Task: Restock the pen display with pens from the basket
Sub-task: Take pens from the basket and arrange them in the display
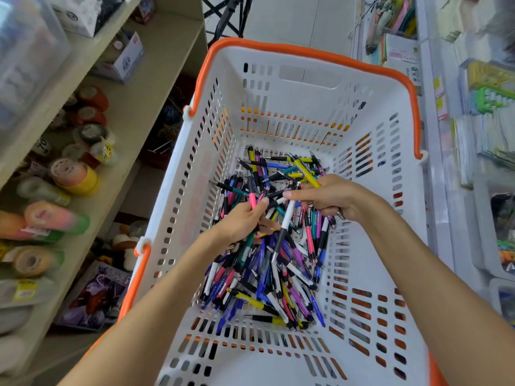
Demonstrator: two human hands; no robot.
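Pens [267,263] heaped loose on the floor of the basket [306,79], a many-coloured tangle running from the far end toward six o'clock: blue, purple, pink, yellow, white and black barrels crossed over one another. Plenty left; judged early in the restock, with most of the stock yet to leave the basket.

Left hand [242,221] at about nine o'clock of the heap, fingers curled round a small bunch, a pink pen [253,200] sticking up out of the grip. Right hand [326,200] at about two o'clock, clenched round a larger bundle, a yellow pen [306,174] poking out toward eleven o'clock and several barrels hanging down below the fingers, among them a white-and-black pen [287,218] slanting toward seven o'clock. Both bunches held just above the pile, hands close together over the middle.

Pen display not identifiable anywhere in view; how full, cannot tell. Still to do, by this reckoning: gather, carry, slot in, repeat.

Further out, at nine o'clock, a shelf [145,87] with rolls of tape [72,174]; at three o'clock, blurred racks of packaged stationery [485,107].
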